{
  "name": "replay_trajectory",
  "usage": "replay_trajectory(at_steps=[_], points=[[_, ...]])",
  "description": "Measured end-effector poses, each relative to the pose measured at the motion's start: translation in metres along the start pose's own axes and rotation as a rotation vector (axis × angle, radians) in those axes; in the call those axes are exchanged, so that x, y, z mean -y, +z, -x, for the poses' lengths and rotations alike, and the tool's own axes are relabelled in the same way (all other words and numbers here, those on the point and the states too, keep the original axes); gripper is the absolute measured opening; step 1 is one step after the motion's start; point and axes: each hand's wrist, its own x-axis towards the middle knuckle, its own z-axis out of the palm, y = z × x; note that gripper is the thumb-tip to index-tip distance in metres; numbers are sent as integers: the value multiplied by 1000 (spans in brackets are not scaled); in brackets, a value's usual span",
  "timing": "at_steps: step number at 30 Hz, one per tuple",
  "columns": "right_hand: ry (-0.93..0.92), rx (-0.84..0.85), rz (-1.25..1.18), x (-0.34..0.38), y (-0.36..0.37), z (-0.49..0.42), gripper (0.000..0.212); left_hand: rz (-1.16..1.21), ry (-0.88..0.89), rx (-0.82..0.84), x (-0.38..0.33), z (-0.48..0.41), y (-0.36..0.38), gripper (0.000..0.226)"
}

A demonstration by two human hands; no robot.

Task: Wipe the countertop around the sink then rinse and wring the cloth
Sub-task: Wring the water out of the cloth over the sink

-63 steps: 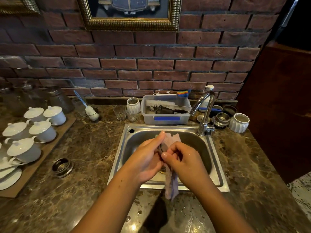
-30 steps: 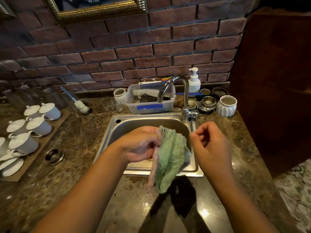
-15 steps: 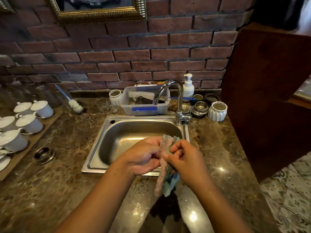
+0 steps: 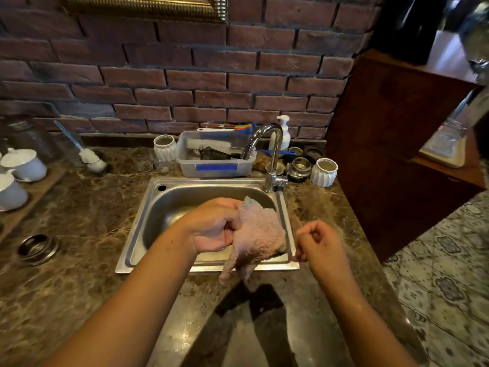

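Half a second back both hands are pinching the cloth together over the sink's front edge. Now the right hand is off it, curled into a loose fist just to the right, over the sink's right rim. Only the left hand has the cloth, gripping its left side. The cloth is spread out more and shows its pink face, with just a bit of green at the top corner; a second ago it was mostly the green side facing up. Its bottom end hangs past the front rim over the wet counter. The view is also shifted a little, with the sink sitting more central.
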Motion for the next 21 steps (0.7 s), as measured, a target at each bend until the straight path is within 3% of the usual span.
replay_trajectory(at_steps=[1,2,4,6,9,12,15,17,19,21], points=[[-66,-47,42,7,-3,0,3,-71,-23,10,-3,-2,2,44],[-137,-43,131,15,-7,-1,16,-152,-48,33,-6,-3,6,42],[-235,145,354,33,-13,-6,50,-297,-78,114,-13,-4,17,42],[-261,344,497,48,-14,-11,68,-382,-96,193,-20,-6,29,54],[-213,373,453,51,-15,-19,55,-465,-114,201,-30,-6,47,68],[-209,351,358,42,-17,-18,26,-614,-75,141,-36,-8,58,72],[-314,361,420,35,-23,-19,33,-673,-55,155,-32,-6,70,63],[-394,320,485,38,-32,-21,26,-732,3,152,-24,-7,75,52],[-477,253,506,39,-46,-23,21,-894,83,71,-15,-10,82,47],[-525,206,479,39,-67,-27,30,-1045,162,-36,-8,-16,87,34]])
